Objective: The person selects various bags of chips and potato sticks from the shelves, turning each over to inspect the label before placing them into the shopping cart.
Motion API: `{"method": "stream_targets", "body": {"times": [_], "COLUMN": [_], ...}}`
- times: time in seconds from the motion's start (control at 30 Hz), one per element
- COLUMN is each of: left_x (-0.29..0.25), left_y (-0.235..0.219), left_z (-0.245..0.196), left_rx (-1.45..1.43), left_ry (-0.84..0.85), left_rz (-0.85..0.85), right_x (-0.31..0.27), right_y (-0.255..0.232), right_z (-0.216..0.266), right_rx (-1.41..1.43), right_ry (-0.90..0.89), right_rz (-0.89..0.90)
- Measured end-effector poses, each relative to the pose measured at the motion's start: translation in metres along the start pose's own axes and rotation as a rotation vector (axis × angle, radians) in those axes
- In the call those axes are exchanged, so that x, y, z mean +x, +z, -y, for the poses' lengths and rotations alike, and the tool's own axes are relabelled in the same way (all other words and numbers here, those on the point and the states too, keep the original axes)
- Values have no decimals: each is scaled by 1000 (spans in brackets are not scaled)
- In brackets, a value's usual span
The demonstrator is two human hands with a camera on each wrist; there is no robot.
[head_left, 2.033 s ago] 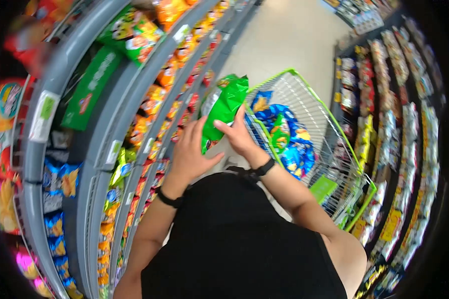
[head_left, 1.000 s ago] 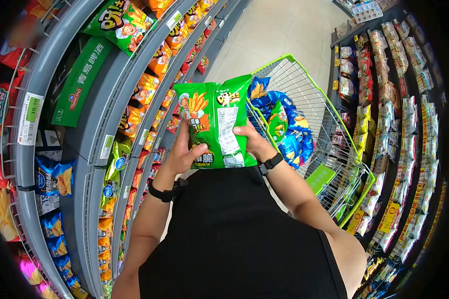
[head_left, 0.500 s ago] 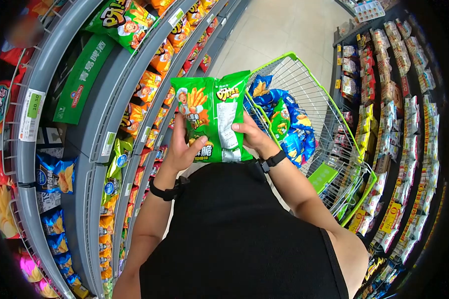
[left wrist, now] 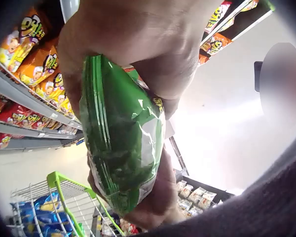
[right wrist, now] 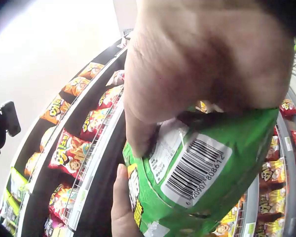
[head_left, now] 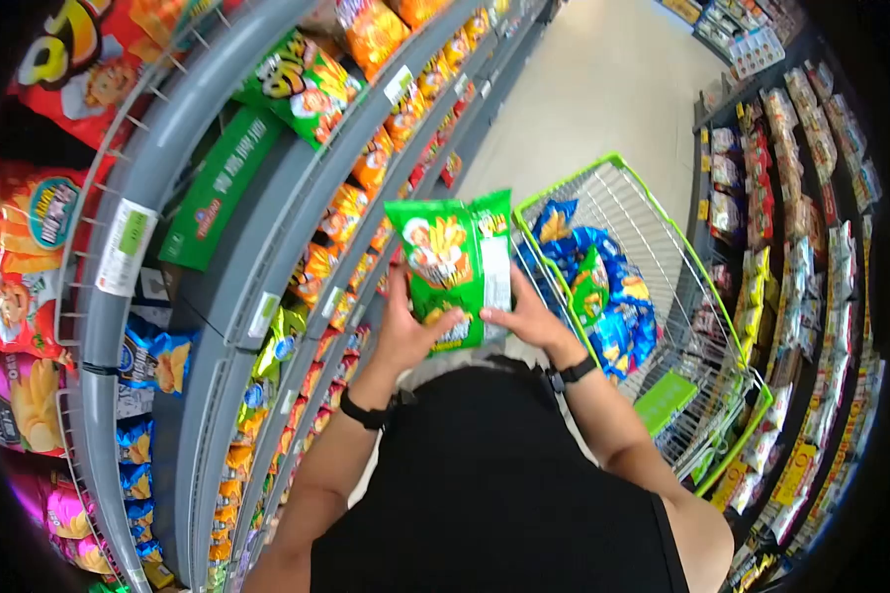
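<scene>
A green snack bag [head_left: 455, 262], printed with a cartoon chef and fries, is held upright in front of the black top. My left hand [head_left: 410, 321] grips its left side, thumb across the front. On the other side my right hand [head_left: 532, 311] holds the edge, its thumb over the white text panel. From the left wrist, the sealed end of the bag [left wrist: 121, 138] faces the camera between both hands. The right wrist view shows a barcode [right wrist: 197, 170] on the bag, with the left thumb [right wrist: 122, 202] at its far edge.
A green-rimmed shopping cart [head_left: 618, 160] stands just right of the hands, holding several blue snack bags [head_left: 628, 321] and a green one [head_left: 590, 287]. Curved shelves [head_left: 227, 257] of snack bags line the left. More packaged goods fill the right-hand shelves [head_left: 811, 267] across the aisle.
The bag was first seen side-on, then turned flat toward the head camera with both hands. Now it is angled slightly, showing less of the text panel. The head view has shifted.
</scene>
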State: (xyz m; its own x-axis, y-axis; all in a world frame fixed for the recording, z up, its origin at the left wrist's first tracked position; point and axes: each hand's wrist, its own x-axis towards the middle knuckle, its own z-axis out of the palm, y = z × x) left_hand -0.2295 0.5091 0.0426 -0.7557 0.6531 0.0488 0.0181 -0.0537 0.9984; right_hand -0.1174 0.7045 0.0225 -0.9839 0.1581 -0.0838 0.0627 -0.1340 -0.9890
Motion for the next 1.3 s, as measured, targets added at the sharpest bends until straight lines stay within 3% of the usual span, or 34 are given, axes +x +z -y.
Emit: {"method": "stream_targets", "body": {"times": [0.1,0.13,0.27,0.4,0.53,0.63,0.77,0.8,0.9,1.03,1.07,1.3], "left_x": [-1,-2,-4,-1,3,4,10,15,21,26,28,40], "left_y": [0,0,10,24,30,37,58,65,88,111,116,151], "left_z": [9,4,3,-3,33,46,31,26,7,11,10,3], "left_rx": [-74,-62,-99,-113,-20,241,391,257,89,108,79,67], "left_ry": [-96,-120,-133,-118,-125,-89,-104,-27,-13,-103,-133,-186], "left_rz": [116,161,245,140,-33,-108,5,84,201,323,365,519], "right_x": [6,-3,-11,-10,-11,-14,-23,-23,-26,-33,-31,-46], "right_y": [-10,-13,-16,-24,-34,-46,-47,-50,-65,-99,-111,-168], "right_z": [7,-22,-9,-28,-44,-32,-9,-8,-17,0,-17,-44], "right_rx": [81,15,-31,-49,1,-55,-63,-27,29,49,57,251], "right_ry": [-1,-29,39,47,53,63,25,55,-26,64,-5,79], "right_rz": [-39,-44,-43,-30,-127,-50,-8,0,-82,-126,-88,-150]}}
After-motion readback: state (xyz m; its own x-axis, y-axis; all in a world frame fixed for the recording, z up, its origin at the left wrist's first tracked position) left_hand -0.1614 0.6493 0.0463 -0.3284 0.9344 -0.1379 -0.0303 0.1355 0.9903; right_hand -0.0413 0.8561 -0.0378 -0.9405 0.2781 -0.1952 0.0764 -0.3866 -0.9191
